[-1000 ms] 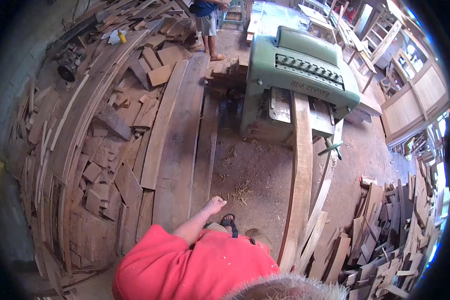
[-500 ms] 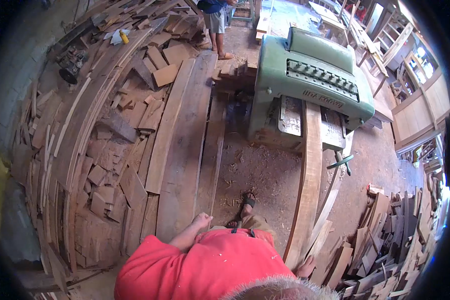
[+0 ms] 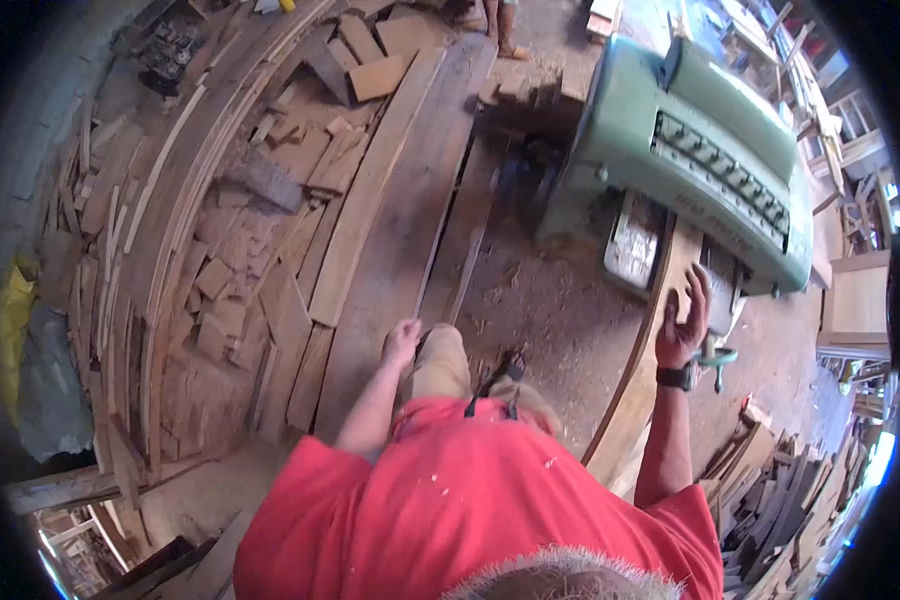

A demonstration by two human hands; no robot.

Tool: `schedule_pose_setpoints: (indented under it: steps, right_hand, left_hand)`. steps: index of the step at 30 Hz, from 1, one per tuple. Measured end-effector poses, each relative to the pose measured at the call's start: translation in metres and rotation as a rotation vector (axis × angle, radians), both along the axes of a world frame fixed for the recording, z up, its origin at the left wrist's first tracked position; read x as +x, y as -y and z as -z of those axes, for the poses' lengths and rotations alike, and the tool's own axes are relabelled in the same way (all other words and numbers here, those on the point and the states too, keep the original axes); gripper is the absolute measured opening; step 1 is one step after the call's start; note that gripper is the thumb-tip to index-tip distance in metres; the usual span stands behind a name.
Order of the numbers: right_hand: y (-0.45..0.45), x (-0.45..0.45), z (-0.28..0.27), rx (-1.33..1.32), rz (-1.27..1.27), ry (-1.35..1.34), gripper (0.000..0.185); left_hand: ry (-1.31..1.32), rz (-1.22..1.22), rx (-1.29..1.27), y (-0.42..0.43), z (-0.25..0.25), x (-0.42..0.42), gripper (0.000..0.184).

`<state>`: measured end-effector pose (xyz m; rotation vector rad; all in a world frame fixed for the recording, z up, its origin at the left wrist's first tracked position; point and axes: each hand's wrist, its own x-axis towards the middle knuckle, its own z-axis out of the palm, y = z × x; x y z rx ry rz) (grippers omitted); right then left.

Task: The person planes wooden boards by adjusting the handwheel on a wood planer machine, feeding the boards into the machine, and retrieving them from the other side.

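Observation:
My right hand is raised beside and above the long board, its fingers apart, with a dark band at the wrist. The board's far end enters the green machine. Whether the hand touches the board I cannot tell. My left hand hangs with curled fingers by my left knee, above the wide planks on the floor; anything inside it is too small to make out. A green handwheel shows just right of my right wrist.
Scrap wood is heaped on the left, with long strips along it. More offcuts lie at the lower right. Another person's foot shows at the top. Shavings are scattered on the floor.
My right hand has risen from low beside the board to near the machine. My left hand has shifted slightly forward. The view has turned, and the other person is now mostly out of frame.

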<state>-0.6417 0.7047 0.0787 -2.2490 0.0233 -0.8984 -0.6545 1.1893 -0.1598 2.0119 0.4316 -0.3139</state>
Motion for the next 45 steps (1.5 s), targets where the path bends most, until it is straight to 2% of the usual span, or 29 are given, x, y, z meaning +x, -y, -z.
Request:
schedule_pose_setpoints:
  steps: [2, 4, 6, 8, 10, 13, 15, 17, 19, 20, 24, 26, 27, 28, 31, 34, 41, 43, 45]
  right_hand:
    - [-0.015, 0.067, -0.028, -0.087, -0.081, 0.037, 0.043]
    - [-0.03, 0.132, -0.041, -0.075, -0.13, 0.018, 0.042]
    - [-0.041, 0.201, -0.042, -0.168, -0.133, 0.058, 0.041]
    - [-0.047, 0.265, -0.041, -0.263, -0.05, 0.012, 0.042]
    - [-0.041, 0.326, -0.022, -0.294, 0.002, -0.048, 0.046]
    - [-0.027, 0.405, 0.006, -0.329, 0.171, -0.174, 0.06]
    - [0.005, 0.448, 0.045, -0.345, 0.363, -0.33, 0.071]
    - [-0.004, 0.457, 0.041, -0.322, 0.568, -0.5, 0.076]
    - [-0.029, 0.462, 0.026, -0.317, 0.725, -0.539, 0.078]
    - [-0.029, 0.466, 0.034, -0.432, 0.772, -0.542, 0.076]
    - [-0.045, 0.473, 0.022, -0.425, 0.833, -0.608, 0.075]
    - [-0.043, 0.473, 0.022, -0.436, 0.812, -0.62, 0.075]
    - [-0.042, 0.474, 0.022, -0.418, 0.828, -0.624, 0.075]
    - [-0.041, 0.474, 0.022, -0.435, 0.827, -0.622, 0.075]
    - [-0.044, 0.477, 0.02, -0.439, 0.827, -0.637, 0.074]
    - [-0.046, 0.476, 0.017, -0.441, 0.827, -0.65, 0.074]
    - [-0.048, 0.484, 0.01, -0.437, 0.828, -0.648, 0.07]
    - [-0.05, 0.486, 0.009, -0.449, 0.815, -0.63, 0.07]
    - [-0.046, 0.487, 0.016, -0.434, 0.803, -0.626, 0.07]
  left_hand:
    - [0.055, -0.07, 0.008, -0.045, 0.09, -0.002, 0.046]
    - [-0.059, -0.002, 0.257, -0.057, 0.065, -0.005, 0.05]
    - [-0.121, -0.075, 0.186, -0.087, 0.12, -0.023, 0.048]
    - [-0.376, -0.008, 0.298, -0.078, 0.063, -0.021, 0.042]
    - [-0.162, 0.523, 0.469, -0.123, 0.135, -0.046, 0.038]
    - [-0.353, 0.47, 0.441, -0.133, 0.134, -0.03, 0.038]
    - [-0.42, 0.415, 0.428, -0.146, 0.125, -0.001, 0.038]
    - [-0.438, 0.354, 0.409, -0.165, 0.109, 0.037, 0.039]
    - [-0.41, 0.293, 0.424, -0.187, 0.087, 0.087, 0.039]
    - [-0.379, 0.258, 0.439, -0.2, 0.077, 0.112, 0.039]
    - [-0.285, 0.098, 0.384, -0.248, 0.048, 0.207, 0.04]
    - [-0.394, -0.138, 0.044, -0.266, 0.035, 0.25, 0.034]
    - [-0.493, -0.383, -0.309, -0.274, 0.031, 0.278, 0.028]
    - [-0.399, -0.368, -0.268, -0.268, 0.008, 0.302, 0.025]
    - [-0.35, -0.33, -0.344, -0.254, -0.019, 0.369, 0.026]
    - [-0.301, -0.298, -0.306, -0.212, -0.05, 0.424, 0.027]
    - [-0.325, 0.047, -0.257, -0.169, -0.035, 0.517, 0.03]
    - [-0.437, 0.268, -0.186, -0.187, -0.024, 0.552, 0.032]
    - [-0.411, 0.214, -0.111, -0.204, -0.027, 0.59, 0.032]
